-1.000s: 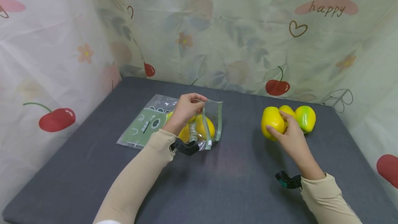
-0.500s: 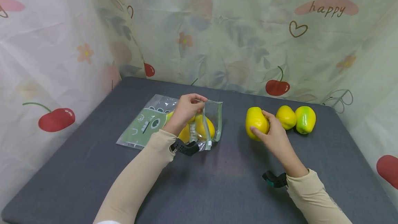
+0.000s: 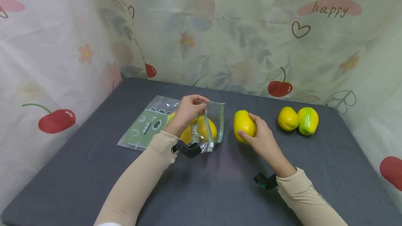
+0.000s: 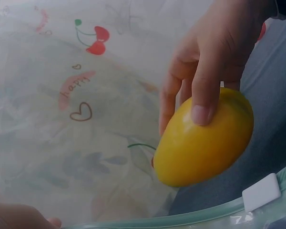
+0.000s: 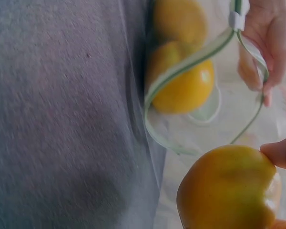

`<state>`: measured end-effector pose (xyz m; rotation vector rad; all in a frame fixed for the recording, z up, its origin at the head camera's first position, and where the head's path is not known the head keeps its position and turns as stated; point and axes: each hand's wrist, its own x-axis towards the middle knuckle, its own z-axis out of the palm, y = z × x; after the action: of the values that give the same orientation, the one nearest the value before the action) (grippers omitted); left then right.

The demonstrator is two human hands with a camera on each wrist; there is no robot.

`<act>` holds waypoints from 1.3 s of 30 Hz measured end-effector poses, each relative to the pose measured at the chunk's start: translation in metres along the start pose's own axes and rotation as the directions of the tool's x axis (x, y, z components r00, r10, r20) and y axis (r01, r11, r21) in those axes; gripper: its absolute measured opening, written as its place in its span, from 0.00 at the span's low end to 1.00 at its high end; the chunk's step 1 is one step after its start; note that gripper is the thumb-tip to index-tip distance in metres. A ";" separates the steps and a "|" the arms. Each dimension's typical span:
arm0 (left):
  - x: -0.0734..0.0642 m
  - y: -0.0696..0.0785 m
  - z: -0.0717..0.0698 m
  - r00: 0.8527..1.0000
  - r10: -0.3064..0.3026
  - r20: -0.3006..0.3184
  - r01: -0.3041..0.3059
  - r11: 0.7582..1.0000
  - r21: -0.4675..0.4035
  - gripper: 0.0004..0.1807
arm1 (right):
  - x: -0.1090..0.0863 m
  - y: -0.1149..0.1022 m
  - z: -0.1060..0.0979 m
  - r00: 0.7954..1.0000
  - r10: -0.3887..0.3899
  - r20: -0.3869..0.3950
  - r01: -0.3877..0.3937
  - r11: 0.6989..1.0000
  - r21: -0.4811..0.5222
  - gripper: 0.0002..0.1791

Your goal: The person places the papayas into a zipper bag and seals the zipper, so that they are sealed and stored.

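My left hand [image 3: 187,112] pinches the upper edge of the mouth of a clear zip bag [image 3: 141,130] with a green cartoon print. The mouth gapes toward the right, and a white slider [image 4: 261,192] sits on its green zip. Several yellow fruits [image 3: 208,128] lie inside, partly hidden by the hand and the print. My right hand [image 3: 263,139] grips a yellow mango [image 3: 243,125] between thumb and fingers, just right of the bag mouth and apart from it. In the right wrist view the held mango [image 5: 224,191] faces the open rim.
On the right of the dark grey table [image 3: 226,191] stand a yellow fruit [image 3: 288,118] and a yellow-green mango [image 3: 308,120], side by side. A patterned curtain [image 3: 220,37] borders the table at the back and sides.
My right hand has carried the mango leftward from beside the two other fruits to near the bag mouth. The left hand and bag have stayed in place.
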<state>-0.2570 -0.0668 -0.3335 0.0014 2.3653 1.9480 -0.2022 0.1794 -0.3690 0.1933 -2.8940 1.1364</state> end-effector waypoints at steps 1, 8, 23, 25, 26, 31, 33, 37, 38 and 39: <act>0.000 0.000 0.000 1.000 0.000 0.001 0.000 1.000 -0.001 0.10 | 0.000 0.000 0.002 1.000 0.002 0.005 -0.002 1.000 -0.003 0.43; 0.000 0.000 0.000 1.000 0.006 -0.005 -0.006 1.000 0.016 0.10 | 0.001 -0.005 0.017 0.999 -0.002 0.032 0.003 1.000 -0.024 0.41; -0.001 0.000 0.002 1.000 -0.013 -0.015 0.013 1.000 0.026 0.10 | 0.001 -0.009 0.039 0.996 -0.032 0.088 0.030 0.999 0.021 0.40; -0.001 0.000 0.003 1.000 -0.017 -0.017 0.017 0.999 0.030 0.10 | 0.002 -0.009 0.040 0.995 -0.047 0.090 0.047 0.999 0.010 0.40; -0.001 0.000 0.003 1.000 -0.018 -0.018 0.018 0.999 0.032 0.10 | 0.002 -0.009 0.041 0.994 -0.054 0.090 0.054 0.999 0.003 0.40; -0.001 0.000 0.003 1.000 -0.018 -0.019 0.019 0.999 0.038 0.10 | 0.003 -0.007 0.041 0.993 -0.079 0.090 0.082 0.996 -0.029 0.40; 0.000 0.000 0.003 1.000 -0.015 -0.020 0.016 0.999 0.041 0.10 | 0.004 -0.007 0.040 0.992 -0.091 0.093 0.094 0.995 -0.031 0.39; 0.000 0.000 0.004 1.000 -0.011 -0.025 0.013 0.998 0.055 0.09 | 0.007 -0.007 0.039 0.989 -0.105 0.105 0.106 0.994 -0.004 0.39; 0.000 0.001 0.004 1.000 -0.013 -0.026 0.014 0.998 0.060 0.09 | 0.007 -0.007 0.039 0.989 -0.101 0.111 0.100 0.995 0.010 0.39; 0.000 0.001 0.005 1.000 -0.013 -0.026 0.014 0.998 0.062 0.09 | 0.008 -0.007 0.040 0.989 -0.090 0.118 0.088 0.996 0.024 0.39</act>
<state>-0.2568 -0.0619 -0.3334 -0.0362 2.4348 1.8790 -0.2087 0.1466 -0.3927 0.4002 -2.9423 1.1768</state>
